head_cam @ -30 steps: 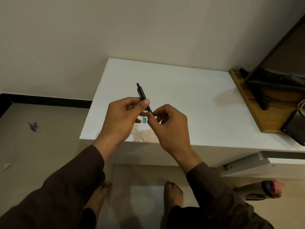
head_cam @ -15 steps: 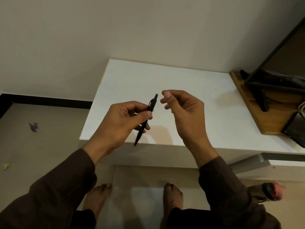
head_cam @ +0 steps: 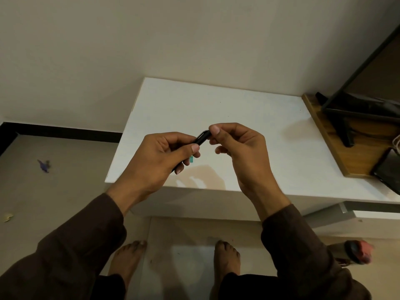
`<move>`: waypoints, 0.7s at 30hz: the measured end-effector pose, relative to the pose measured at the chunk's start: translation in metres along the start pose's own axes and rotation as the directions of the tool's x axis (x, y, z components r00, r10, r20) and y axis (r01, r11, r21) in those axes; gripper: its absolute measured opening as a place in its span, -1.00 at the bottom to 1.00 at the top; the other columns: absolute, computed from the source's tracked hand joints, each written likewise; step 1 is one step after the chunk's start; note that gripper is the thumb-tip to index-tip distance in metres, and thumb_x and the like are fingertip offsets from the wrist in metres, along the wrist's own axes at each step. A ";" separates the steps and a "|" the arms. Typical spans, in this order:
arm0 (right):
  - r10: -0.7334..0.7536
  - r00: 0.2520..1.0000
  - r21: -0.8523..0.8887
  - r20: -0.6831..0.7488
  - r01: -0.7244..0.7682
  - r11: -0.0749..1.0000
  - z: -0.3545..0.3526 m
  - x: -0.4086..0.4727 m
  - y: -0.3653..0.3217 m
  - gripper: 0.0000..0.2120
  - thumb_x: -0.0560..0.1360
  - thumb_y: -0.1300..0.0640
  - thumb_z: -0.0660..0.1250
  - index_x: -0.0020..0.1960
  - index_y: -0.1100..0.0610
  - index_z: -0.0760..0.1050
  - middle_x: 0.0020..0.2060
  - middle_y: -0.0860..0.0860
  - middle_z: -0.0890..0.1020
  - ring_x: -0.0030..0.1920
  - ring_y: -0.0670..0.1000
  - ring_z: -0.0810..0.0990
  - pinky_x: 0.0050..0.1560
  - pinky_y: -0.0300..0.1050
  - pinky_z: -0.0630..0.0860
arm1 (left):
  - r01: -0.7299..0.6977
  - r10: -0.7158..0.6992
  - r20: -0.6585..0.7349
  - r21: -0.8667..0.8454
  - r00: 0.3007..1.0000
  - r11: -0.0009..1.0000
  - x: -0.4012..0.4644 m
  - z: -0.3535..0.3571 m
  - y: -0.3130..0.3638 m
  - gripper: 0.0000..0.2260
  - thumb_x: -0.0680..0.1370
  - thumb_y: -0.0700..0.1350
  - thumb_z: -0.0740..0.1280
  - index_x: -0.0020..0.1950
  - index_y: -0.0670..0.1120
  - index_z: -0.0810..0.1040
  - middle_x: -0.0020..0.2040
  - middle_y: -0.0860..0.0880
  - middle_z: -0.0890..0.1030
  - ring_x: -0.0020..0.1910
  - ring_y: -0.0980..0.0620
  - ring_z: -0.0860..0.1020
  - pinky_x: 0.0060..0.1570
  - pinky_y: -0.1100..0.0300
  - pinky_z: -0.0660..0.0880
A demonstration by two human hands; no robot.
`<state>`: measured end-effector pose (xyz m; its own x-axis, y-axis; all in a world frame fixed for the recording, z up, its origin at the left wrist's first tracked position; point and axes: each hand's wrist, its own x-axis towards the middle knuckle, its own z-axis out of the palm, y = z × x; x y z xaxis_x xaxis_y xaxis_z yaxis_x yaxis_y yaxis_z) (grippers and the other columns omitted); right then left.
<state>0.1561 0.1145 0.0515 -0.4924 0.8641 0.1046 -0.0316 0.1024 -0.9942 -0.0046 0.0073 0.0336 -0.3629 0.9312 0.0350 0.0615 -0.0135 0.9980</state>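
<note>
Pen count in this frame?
1. The black pen is held above the front edge of the white table: left hand grips its barrel, right hand pinches its clip end. Others may be hidden behind the hands.

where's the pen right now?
Head view, centre: the black pen is in the air over the white table near its front edge, barrel gripped by the left hand, clip end pinched by the right hand.

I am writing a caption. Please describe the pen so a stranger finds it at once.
Over the front of the white table, two hands meet. The left hand grips a black pen; the right hand pinches its upper end. It is the only slim black stick there.
</note>
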 end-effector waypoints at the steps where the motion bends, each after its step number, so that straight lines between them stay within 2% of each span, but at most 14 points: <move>1: -0.006 1.000 0.000 -0.003 0.006 1.000 0.000 0.000 0.000 -0.91 0.58 0.14 0.44 -0.04 0.02 0.73 -0.18 -0.03 0.77 -0.14 -0.03 0.70 -0.11 -0.10 0.64 | 0.000 0.000 0.002 0.010 1.000 1.000 0.000 0.000 0.000 -0.87 0.62 -0.21 0.41 0.10 -0.15 0.74 -0.32 0.08 0.69 -0.38 0.16 0.54 -0.34 0.29 0.50; 10: -0.018 0.999 0.049 -0.026 0.019 0.999 0.001 -0.002 -0.001 -0.89 0.60 0.23 0.41 -0.02 0.08 0.70 -0.12 0.02 0.76 -0.05 0.03 0.71 -0.12 -0.09 0.66 | -0.004 0.004 -0.003 0.051 1.000 0.999 -0.001 0.000 0.002 -0.86 0.63 -0.19 0.39 0.11 -0.13 0.74 -0.33 0.10 0.69 -0.39 0.16 0.53 -0.32 0.29 0.50; 15: 0.011 1.000 0.138 -0.006 -0.010 0.990 0.004 -0.003 -0.003 -0.84 0.63 0.28 0.34 -0.02 0.13 0.69 -0.11 0.04 0.75 0.03 0.10 0.72 -0.11 -0.05 0.67 | 0.013 -0.014 0.021 0.010 1.000 1.000 -0.002 0.000 0.004 -0.86 0.62 -0.19 0.39 0.08 -0.13 0.75 -0.31 0.06 0.69 -0.39 0.13 0.51 -0.32 0.26 0.51; 18: 0.025 0.998 0.264 -0.052 -0.011 0.964 -0.007 0.002 -0.009 -0.83 0.64 0.29 0.31 0.00 0.16 0.67 -0.13 0.06 0.75 0.01 0.08 0.73 -0.12 -0.04 0.67 | 0.048 -0.048 0.011 -0.026 0.999 0.999 -0.004 -0.002 0.002 -0.87 0.63 -0.25 0.38 0.04 -0.16 0.74 -0.32 0.05 0.69 -0.41 0.13 0.50 -0.34 0.24 0.49; 21: 0.033 0.995 0.214 -0.092 -0.013 0.977 -0.014 0.006 -0.009 -0.86 0.64 0.23 0.33 0.02 0.15 0.68 -0.12 0.06 0.77 -0.01 0.09 0.75 -0.13 -0.04 0.68 | 0.041 -0.041 -0.009 -0.039 0.999 0.998 -0.005 -0.002 0.002 -0.88 0.62 -0.23 0.39 0.05 -0.16 0.74 -0.32 0.07 0.69 -0.41 0.13 0.50 -0.34 0.25 0.49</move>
<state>0.1654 0.1253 0.0617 -0.4106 0.9089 0.0732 -0.2108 -0.0165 -0.9774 -0.0047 0.0023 0.0359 -0.3734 0.9277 -0.0057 0.0105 0.0103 0.9999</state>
